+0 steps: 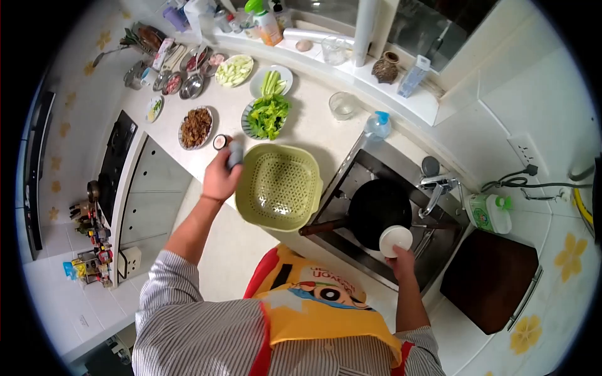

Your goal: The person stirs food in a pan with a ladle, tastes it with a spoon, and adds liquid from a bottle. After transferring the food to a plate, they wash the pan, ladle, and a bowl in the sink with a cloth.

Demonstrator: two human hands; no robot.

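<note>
My left hand (223,173) is closed on a small grey item beside the left rim of the green colander (279,185). Close above that hand is a small round dark-rimmed container (220,142); whether my fingers touch it I cannot tell. At the sink, my right hand (401,261) grips a small white bowl (396,240) by its lower edge. This bowl is over the lower right edge of a black wok (378,212), which rests in the metal sink (351,164). The colander has nothing visible in it.
Beyond the colander are plates of leafy greens (268,116), cut stalks (272,83) and brown shredded food (196,127). A glass (342,106) and blue pump bottle (377,126) stand behind the sink. The faucet (438,188) reaches over its right side, near a dark board (490,281).
</note>
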